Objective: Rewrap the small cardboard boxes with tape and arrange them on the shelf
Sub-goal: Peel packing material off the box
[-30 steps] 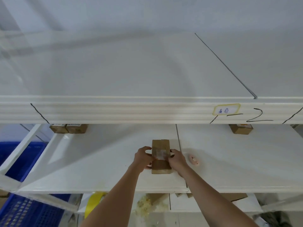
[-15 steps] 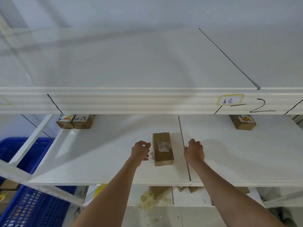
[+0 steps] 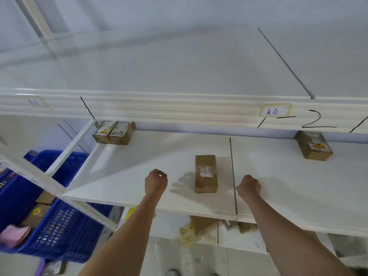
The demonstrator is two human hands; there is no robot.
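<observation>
Both hands hang empty with fingers curled, left hand (image 3: 156, 182) and right hand (image 3: 249, 186) flanking the taped cardboard box (image 3: 205, 173) near the shelf (image 3: 278, 186) front. Placing looks finished; next, probably, fetch another box.

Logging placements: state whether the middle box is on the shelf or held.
On the shelf. The middle box lies flat on the shelf, apart from the left hand and right hand.
</observation>
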